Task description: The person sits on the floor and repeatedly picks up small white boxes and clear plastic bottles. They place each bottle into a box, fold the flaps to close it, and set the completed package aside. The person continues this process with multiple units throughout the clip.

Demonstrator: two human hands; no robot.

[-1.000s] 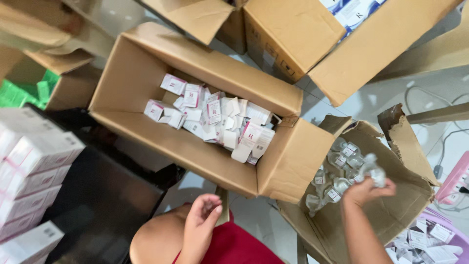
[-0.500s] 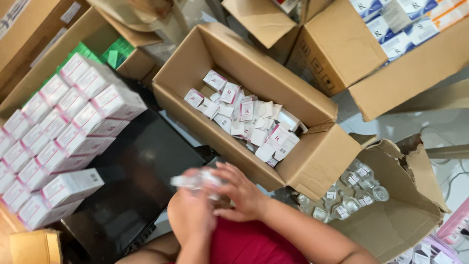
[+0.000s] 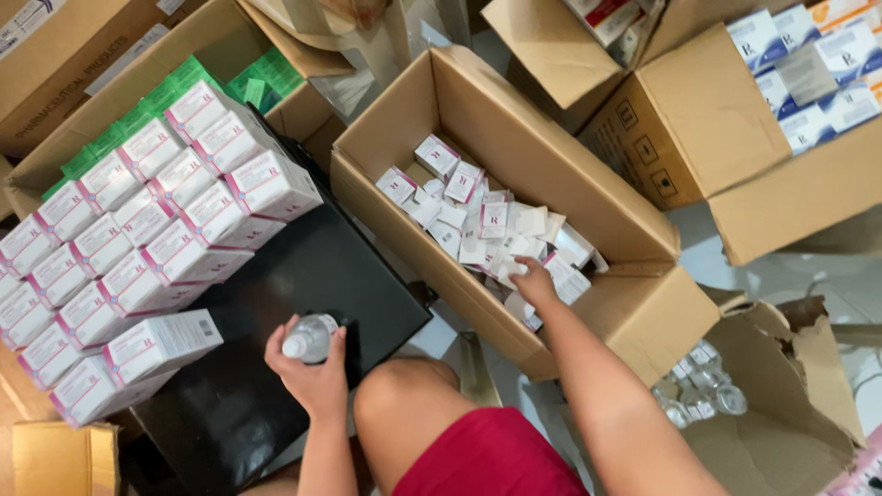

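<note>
Left hand [image 3: 317,372] grips a small bottle [image 3: 308,338] above the black tray [image 3: 303,276]; right hand [image 3: 533,280], fingers loosely spread, touches small cartons [image 3: 487,225] inside the open box [image 3: 634,312] beside it.

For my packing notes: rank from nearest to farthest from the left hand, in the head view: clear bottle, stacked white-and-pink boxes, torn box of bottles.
1. Clear bottle, in the left hand.
2. Stacked white-and-pink boxes, just left.
3. Torn box of bottles, far right.

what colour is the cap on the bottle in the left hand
White, on a clear bottle held by the left hand; the head view shows it best.
</note>
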